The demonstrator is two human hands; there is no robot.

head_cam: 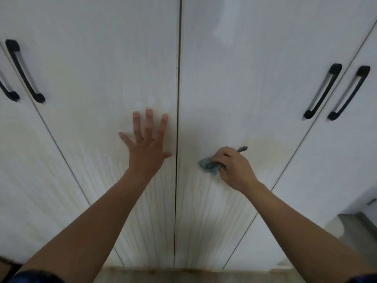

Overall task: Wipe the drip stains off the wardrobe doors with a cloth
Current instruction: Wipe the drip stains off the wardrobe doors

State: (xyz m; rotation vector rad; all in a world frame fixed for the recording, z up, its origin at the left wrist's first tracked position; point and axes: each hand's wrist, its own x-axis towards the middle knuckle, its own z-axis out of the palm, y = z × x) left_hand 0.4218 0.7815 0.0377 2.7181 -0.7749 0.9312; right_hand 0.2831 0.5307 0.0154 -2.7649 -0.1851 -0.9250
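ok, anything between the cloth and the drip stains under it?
Nothing visible. The right hand grips the blue cloth against the door, and the drip stains run bare straight below it. The left hand lies flat on the neighbouring door.

Cloth (207, 166) on right door (244, 88); floor (163, 276), perhaps, below.

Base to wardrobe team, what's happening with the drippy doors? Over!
Left grip flat on left-centre door, fingers spread. Right grip holds blue cloth on right-centre door. Drip stains streak both doors below. Nothing in the way.
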